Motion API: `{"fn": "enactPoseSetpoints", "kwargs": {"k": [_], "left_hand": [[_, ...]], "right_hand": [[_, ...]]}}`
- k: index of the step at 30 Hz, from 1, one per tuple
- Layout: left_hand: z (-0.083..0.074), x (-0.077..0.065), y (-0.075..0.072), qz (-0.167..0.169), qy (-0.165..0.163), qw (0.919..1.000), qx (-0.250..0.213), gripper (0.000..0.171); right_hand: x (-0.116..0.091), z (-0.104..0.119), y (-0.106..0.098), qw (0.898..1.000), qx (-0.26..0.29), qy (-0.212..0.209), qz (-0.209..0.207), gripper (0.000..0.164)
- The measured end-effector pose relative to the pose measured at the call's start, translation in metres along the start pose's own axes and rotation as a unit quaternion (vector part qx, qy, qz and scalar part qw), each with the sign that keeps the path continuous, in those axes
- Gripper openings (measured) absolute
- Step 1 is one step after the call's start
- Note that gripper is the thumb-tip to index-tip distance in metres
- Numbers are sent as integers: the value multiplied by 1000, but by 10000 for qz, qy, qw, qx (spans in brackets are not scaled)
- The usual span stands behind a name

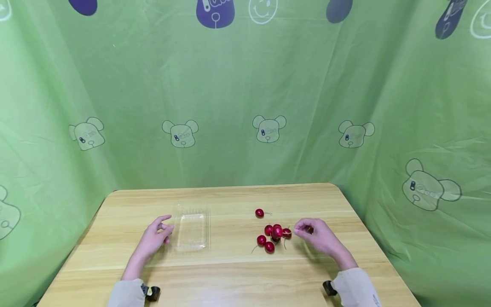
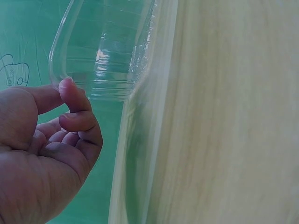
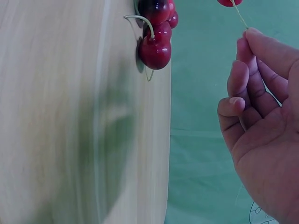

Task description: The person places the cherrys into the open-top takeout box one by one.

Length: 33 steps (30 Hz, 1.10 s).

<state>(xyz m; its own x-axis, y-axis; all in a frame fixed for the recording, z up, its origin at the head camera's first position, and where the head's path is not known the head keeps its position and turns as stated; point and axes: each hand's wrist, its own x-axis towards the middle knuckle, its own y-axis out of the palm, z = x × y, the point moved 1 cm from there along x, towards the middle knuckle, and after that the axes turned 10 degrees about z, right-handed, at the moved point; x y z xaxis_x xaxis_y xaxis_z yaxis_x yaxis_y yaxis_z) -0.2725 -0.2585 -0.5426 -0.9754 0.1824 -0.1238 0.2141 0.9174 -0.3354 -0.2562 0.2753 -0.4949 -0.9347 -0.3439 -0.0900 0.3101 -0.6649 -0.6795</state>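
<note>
Green curtain [image 1: 230,166] printed with bear heads hangs round three sides of a pale wooden table [image 1: 245,277]. Right of the middle lies a cluster of cherries [image 1: 270,247], with a lone cherry [image 1: 259,213] nearer the far edge. Above the cluster, one cherry [image 1: 277,232] hangs by its thin stem [image 3: 240,16], which the right hand [image 1: 318,236] pinches between thumb and fingertip. Toward the left edge sits a clear container [image 1: 207,228]; the left hand [image 1: 151,241] is just beside its left rim, fingers loosely bent, gripping nothing that I can see. I can't tell whether they touch the plastic.

I'd expect the cherries to be light, with slick, glossy skin; the stem gives the surest hold, best pinched gently, as it may snap. The container looks thin and bendy, best steadied by its rim.
</note>
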Motion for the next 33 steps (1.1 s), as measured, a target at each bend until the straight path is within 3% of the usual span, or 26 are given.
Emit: {"fn": "enactPoseSetpoints", "kwargs": {"k": [33], "left_hand": [[0,1,1,-31,-3,9999,121,55]], "right_hand": [[20,29,6,9992,-51,-353,-178,9]]}}
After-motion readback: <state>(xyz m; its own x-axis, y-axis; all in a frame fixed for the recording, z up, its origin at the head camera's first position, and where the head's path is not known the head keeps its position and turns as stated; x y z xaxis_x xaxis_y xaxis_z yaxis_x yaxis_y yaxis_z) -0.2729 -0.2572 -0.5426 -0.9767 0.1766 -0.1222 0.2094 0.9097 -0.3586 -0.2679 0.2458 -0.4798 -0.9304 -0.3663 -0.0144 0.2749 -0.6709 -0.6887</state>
